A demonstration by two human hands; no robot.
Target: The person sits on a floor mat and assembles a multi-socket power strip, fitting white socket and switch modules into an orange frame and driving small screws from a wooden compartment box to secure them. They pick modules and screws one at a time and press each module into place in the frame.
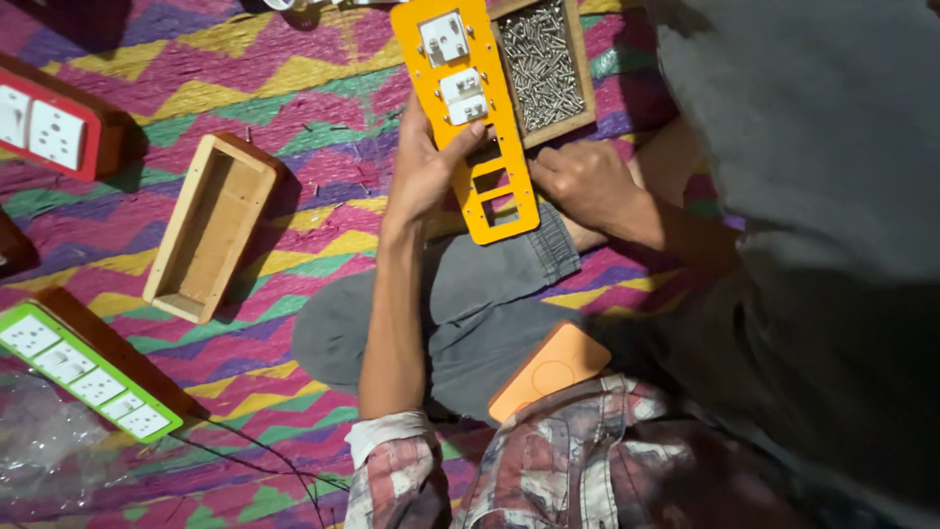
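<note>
My left hand [423, 168] grips a long orange switch plate [501, 208] from its left side, thumb pressed across the front. The plate stands tilted over my lap, with two white socket modules [453, 67] fitted in its upper part and open rectangular cut-outs lower down. My right hand [586, 182] rests against the plate's lower right edge with fingers curled; what it holds, if anything, is hidden. Behind the plate sits a wooden tray full of silver screws [541, 61].
An empty wooden box [209, 227] lies on the zigzag woven mat [294, 88] to the left. A red switchboard [47, 123] and a green switchboard [86, 370] lie further left. An orange rounded slab [548, 368] rests on my lap. Grey cloth [813, 147] fills the right.
</note>
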